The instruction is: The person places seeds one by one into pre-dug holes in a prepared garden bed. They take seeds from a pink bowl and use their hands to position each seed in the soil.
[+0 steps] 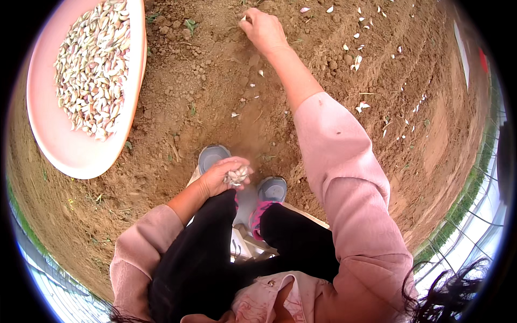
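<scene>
My left hand is cupped palm-up above my left knee, fingers curled round a small heap of garlic cloves. Stretched out to the far middle, my right hand is low over the brown soil. Its thumb and fingertips pinch a pale piece that looks like one garlic clove, mostly covered by the fingers. At the far left stands a wide pink basin, its floor covered by many more garlic cloves. Single cloves lie apart on the soil near my right forearm, such as one pale clove.
Scattered cloves in loose rows cover the soil to the right. My grey shoes stand close together below my hands, and a low wooden seat shows under my legs. A wire fence with a grass strip curves along the right edge.
</scene>
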A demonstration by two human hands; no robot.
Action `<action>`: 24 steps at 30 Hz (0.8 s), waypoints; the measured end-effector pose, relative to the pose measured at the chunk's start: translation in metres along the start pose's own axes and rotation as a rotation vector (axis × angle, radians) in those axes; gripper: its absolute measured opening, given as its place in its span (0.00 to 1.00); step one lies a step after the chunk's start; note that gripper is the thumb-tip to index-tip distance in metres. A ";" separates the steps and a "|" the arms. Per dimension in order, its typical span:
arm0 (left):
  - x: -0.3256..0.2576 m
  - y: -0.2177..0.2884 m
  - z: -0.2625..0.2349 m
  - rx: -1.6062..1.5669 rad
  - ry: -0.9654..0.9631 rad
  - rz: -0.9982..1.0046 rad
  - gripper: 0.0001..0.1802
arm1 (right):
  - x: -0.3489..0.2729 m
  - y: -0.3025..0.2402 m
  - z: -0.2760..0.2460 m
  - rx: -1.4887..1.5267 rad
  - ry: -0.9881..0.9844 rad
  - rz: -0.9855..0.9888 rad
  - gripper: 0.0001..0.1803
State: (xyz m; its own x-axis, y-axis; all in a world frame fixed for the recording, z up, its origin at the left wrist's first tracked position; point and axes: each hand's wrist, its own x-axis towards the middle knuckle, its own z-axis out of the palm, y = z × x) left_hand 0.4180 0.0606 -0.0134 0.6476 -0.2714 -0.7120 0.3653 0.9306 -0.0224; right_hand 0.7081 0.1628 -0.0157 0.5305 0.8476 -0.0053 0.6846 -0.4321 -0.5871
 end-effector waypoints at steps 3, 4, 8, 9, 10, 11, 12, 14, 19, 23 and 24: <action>0.004 0.001 0.000 -0.007 -0.029 -0.004 0.14 | 0.001 0.062 -0.024 0.127 0.102 0.123 0.13; 0.005 0.001 0.001 -0.015 -0.040 -0.006 0.14 | 0.003 0.081 -0.032 0.000 0.068 0.144 0.13; 0.004 0.001 0.000 -0.028 -0.054 -0.012 0.15 | 0.010 0.103 -0.033 -0.322 -0.043 0.231 0.11; 0.005 0.002 0.000 -0.019 -0.044 -0.013 0.13 | 0.011 0.105 -0.029 -0.374 -0.070 0.250 0.10; 0.005 0.002 0.001 -0.016 -0.038 -0.017 0.13 | 0.011 0.108 -0.024 -0.449 -0.073 0.234 0.09; 0.006 0.002 0.001 -0.013 -0.032 -0.021 0.13 | 0.011 0.111 -0.019 -0.526 -0.075 0.219 0.08; 0.007 0.003 0.002 -0.010 -0.028 -0.024 0.13 | 0.011 0.114 -0.016 -0.604 -0.078 0.203 0.08; 0.006 0.002 0.000 -0.023 -0.034 -0.019 0.13 | 0.015 0.106 -0.017 -0.554 -0.123 0.226 0.08; 0.001 0.003 -0.005 -0.042 -0.061 -0.010 0.14 | 0.028 0.104 -0.051 -0.370 0.200 0.242 0.13; 0.005 0.005 -0.003 -0.027 -0.044 -0.029 0.13 | 0.040 0.121 -0.047 -0.369 0.120 0.311 0.14; 0.006 0.006 -0.002 -0.021 -0.035 -0.036 0.13 | 0.043 0.130 -0.045 -0.387 0.076 0.294 0.14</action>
State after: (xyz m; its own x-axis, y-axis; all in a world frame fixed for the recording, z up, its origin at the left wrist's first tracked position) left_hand 0.4230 0.0650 -0.0191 0.6575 -0.3125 -0.6856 0.3745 0.9251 -0.0625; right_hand 0.8426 0.1287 -0.0557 0.7546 0.6536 -0.0580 0.6280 -0.7449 -0.2253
